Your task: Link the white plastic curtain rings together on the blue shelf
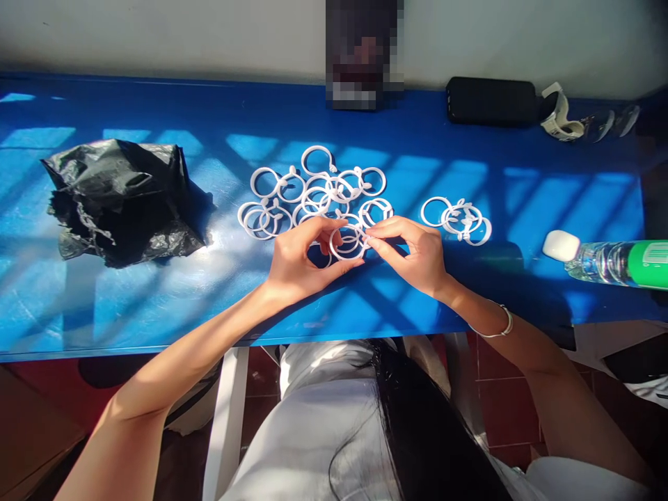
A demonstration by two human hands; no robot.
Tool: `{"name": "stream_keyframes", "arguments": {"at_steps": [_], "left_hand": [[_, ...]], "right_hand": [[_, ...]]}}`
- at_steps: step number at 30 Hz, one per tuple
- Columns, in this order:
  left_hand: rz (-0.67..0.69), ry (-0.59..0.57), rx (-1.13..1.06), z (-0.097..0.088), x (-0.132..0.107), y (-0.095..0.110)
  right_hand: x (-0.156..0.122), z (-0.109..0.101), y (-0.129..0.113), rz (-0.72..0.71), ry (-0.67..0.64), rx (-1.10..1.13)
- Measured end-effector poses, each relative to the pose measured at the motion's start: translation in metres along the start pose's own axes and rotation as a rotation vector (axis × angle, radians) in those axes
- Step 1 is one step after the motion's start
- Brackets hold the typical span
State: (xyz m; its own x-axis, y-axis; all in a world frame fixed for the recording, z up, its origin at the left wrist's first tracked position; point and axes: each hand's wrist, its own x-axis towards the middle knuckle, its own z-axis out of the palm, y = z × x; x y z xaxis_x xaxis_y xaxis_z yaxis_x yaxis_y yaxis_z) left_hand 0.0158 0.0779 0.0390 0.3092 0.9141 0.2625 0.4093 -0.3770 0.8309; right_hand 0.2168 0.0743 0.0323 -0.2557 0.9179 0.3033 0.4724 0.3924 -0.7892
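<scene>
A white plastic ring (pixel 332 252) with a small tab at its side is held up over the blue table. My left hand (pixel 300 256) curls round its left and lower edge, thumb and fingers closed on it. From the right, my right hand (pixel 415 254) pinches at the tab with thumb and forefinger; the fingertips hide most of that tab. Just beyond my hands, several more white rings (pixel 316 158) with tabs lie overlapping in a loose pile. To the right of my right hand rests a smaller group of the same rings (pixel 437 211).
A crumpled black plastic bag (pixel 125 202) sits on the left of the blue table (pixel 219 306). At the right lies a bottle (pixel 600 263) with a white cap and green label. Along the back edge are a black phone-like slab (pixel 490 101), a white-strapped object (pixel 561 118) and a blurred-out item.
</scene>
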Motion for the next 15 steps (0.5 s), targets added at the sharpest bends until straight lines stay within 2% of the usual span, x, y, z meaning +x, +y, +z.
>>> {"name": "stream_keyframes", "arguments": {"at_steps": [10,15], "left_hand": [[0.043,0.005,0.093,0.000,0.001,0.001],[0.146,0.111,0.265,-0.008,0.009,-0.003]], "right_hand": [[0.000,-0.001,-0.002,-0.002,-0.039,-0.087],[0.013,-0.021,0.005,0.009,-0.101,-0.353]]}}
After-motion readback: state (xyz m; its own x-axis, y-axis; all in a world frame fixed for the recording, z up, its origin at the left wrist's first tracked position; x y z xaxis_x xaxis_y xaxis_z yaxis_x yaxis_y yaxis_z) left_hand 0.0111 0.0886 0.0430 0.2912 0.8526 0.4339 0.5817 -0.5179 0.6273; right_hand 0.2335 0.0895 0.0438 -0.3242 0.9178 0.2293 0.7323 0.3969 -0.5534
